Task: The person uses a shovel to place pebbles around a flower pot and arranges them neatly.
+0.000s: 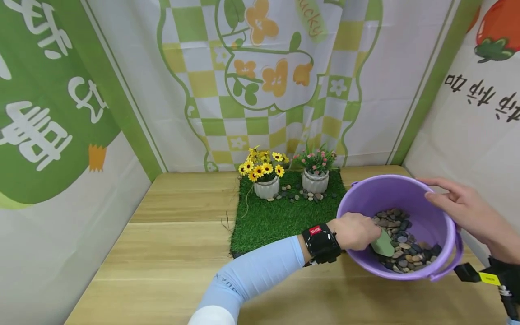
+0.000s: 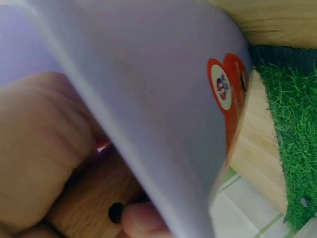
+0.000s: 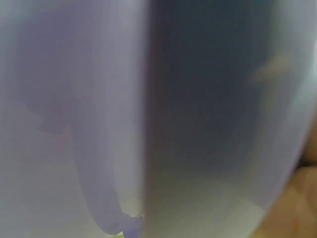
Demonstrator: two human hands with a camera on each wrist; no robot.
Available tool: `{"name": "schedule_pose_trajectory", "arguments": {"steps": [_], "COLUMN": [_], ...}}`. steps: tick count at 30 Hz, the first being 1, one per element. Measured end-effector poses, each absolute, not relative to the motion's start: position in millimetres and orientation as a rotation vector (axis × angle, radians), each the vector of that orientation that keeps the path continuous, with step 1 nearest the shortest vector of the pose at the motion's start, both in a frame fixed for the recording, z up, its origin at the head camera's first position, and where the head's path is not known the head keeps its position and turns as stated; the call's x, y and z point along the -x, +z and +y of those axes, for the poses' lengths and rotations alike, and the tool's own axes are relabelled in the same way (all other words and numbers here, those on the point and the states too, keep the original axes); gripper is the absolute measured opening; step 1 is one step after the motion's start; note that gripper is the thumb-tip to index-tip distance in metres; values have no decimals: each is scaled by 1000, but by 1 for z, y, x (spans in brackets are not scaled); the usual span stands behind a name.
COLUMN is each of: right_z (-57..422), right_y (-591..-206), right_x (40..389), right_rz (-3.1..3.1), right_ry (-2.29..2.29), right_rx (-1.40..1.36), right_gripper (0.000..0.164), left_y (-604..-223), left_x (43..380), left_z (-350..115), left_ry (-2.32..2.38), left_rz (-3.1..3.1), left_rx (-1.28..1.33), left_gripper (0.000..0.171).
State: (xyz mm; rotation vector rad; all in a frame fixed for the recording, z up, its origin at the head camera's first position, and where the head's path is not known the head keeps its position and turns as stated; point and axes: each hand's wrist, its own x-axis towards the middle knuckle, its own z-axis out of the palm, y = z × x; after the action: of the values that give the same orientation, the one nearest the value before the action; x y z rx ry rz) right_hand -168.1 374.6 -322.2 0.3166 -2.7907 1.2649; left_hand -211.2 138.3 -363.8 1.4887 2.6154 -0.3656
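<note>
A purple bucket stands on the right of the table with pebbles over its bottom. My left hand reaches over the bucket's near-left rim and grips a small trowel. The trowel's green blade lies at the pebbles; its wooden handle shows under my fingers in the left wrist view. My right hand holds the bucket's right rim, thumb on the inside edge. In the right wrist view the bucket wall fills most of the frame, blurred, with part of a finger at its edge.
Left of the bucket lies a green turf mat. On its back edge stand a pot of yellow flowers and a pot of pink flowers, with pebbles around them. A patterned curtain hangs behind the table.
</note>
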Motion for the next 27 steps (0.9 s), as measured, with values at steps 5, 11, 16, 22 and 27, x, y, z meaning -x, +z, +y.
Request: {"name": "schedule_pose_trajectory", "arguments": {"steps": [5, 11, 16, 22, 27], "right_z": [376, 378, 381, 381, 381], "right_y": [-323, -323, -326, -326, -321], "right_x": [170, 171, 172, 174, 176], "right_rz": [-2805, -2801, -2784, -2806, -2852], "right_ry": [1263, 1288, 1313, 1283, 1292], "right_rx": [-308, -288, -268, -252, -232], "right_gripper": [40, 40, 38, 38, 43], "left_y": [-362, -364, -365, -365, -366], "left_x": [214, 218, 219, 223, 227], "left_z": [141, 144, 145, 145, 145], "left_ry": [-366, -353, -357, -345, -309], "left_rz": [2595, 2588, 2562, 2526, 2510], "left_rx": [-1485, -1489, -1476, -1445, -1455], "left_gripper": [13, 11, 12, 12, 19]}}
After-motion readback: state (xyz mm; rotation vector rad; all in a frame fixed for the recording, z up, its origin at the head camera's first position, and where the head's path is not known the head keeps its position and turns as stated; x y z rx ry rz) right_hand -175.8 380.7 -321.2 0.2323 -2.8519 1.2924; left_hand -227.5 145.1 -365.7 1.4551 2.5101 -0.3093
